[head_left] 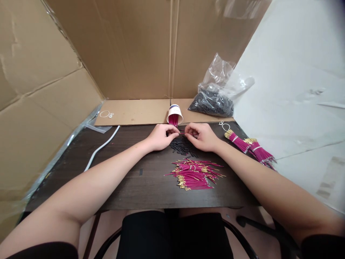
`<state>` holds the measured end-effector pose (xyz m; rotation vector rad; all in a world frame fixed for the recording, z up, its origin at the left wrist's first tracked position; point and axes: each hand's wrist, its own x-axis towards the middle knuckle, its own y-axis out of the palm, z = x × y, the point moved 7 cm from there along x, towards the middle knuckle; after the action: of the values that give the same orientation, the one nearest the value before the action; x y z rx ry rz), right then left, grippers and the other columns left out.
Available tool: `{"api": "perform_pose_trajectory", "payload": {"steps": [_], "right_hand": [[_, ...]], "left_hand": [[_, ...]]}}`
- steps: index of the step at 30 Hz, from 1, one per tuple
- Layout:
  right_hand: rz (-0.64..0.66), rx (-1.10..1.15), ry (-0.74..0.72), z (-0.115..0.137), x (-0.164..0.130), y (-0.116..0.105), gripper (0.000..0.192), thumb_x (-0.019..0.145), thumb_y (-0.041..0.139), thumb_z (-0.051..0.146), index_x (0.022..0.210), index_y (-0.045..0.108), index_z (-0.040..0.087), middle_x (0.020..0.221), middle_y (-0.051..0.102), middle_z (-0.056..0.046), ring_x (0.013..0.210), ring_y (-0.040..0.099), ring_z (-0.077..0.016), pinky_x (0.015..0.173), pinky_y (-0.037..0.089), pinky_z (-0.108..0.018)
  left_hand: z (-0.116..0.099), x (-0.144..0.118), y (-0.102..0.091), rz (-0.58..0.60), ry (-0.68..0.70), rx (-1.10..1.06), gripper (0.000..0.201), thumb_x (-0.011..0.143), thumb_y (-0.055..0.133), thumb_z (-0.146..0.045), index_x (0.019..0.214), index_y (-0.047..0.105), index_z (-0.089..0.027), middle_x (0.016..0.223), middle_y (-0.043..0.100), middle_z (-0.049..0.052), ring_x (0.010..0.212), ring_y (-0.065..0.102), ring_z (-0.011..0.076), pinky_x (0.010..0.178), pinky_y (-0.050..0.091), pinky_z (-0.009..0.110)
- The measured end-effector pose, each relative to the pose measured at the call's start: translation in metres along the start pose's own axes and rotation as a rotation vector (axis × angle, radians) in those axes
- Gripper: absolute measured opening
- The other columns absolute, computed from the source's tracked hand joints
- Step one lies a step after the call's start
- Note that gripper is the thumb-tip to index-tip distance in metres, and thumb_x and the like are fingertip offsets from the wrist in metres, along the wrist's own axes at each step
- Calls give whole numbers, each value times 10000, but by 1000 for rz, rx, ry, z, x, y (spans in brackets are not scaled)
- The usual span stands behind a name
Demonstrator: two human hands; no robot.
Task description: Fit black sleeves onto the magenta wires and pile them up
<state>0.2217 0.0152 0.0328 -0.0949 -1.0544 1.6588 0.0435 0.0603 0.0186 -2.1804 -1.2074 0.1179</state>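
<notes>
A thin magenta wire (182,133) spans the small gap between my two hands above the table. My left hand (163,136) pinches one end of it between thumb and fingertips. Closed on the other end is my right hand (201,136), its fingers curled. Whether a black piece sits on the wire is too small to tell. Just below the hands lies a pile of short black tubes (181,146). Nearer to me is a heap of magenta wires (192,174) with gold-coloured tips. Behind my hands a white paper cup (175,110) lies tipped over with more magenta wires in it.
Banded bundles of magenta wires (260,149) lie at the table's right edge. A clear bag of black tubes (212,100) rests at the back right. A white cord (102,146) and rubber bands (105,114) are on the left. Cardboard walls (134,50) enclose the back and left.
</notes>
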Motion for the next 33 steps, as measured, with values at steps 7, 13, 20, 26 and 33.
{"api": "perform_pose_trajectory", "payload": {"steps": [7,13,20,26,33], "right_hand": [[-5,-1,-49,3,0,0,19,958,651,206,942,660,204,722,606,23,604,460,-128,650,393,-309],[2,-19,-30,1,0,2,21,955,654,223,942,661,208,741,620,13,619,473,-136,661,397,-315],[18,-12,-25,1,0,4,23,959,645,223,957,664,210,747,630,11,628,490,-140,673,406,-321],[9,-17,-36,2,0,1,29,969,657,227,963,677,207,759,651,3,634,512,-145,671,415,-322],[-77,-120,-20,-8,2,-9,52,968,696,233,923,685,211,861,711,-49,787,619,-207,775,453,-362]], "left_hand": [[-1,0,-1,-4,-4,-5,127,984,754,-248,1021,846,-169,949,827,80,846,717,204,865,577,392],[-1,0,0,-2,0,-6,128,985,753,-244,1022,844,-162,944,826,78,840,713,200,853,568,385],[-1,-1,-1,-2,8,-5,129,985,752,-253,1020,843,-169,949,828,77,846,713,203,874,570,398],[-1,-1,0,-6,14,3,144,987,750,-271,1026,846,-170,938,822,74,823,693,196,847,557,386],[-3,0,-3,-62,24,29,232,969,768,-280,1148,826,-146,966,814,79,727,625,156,768,522,343]]}}
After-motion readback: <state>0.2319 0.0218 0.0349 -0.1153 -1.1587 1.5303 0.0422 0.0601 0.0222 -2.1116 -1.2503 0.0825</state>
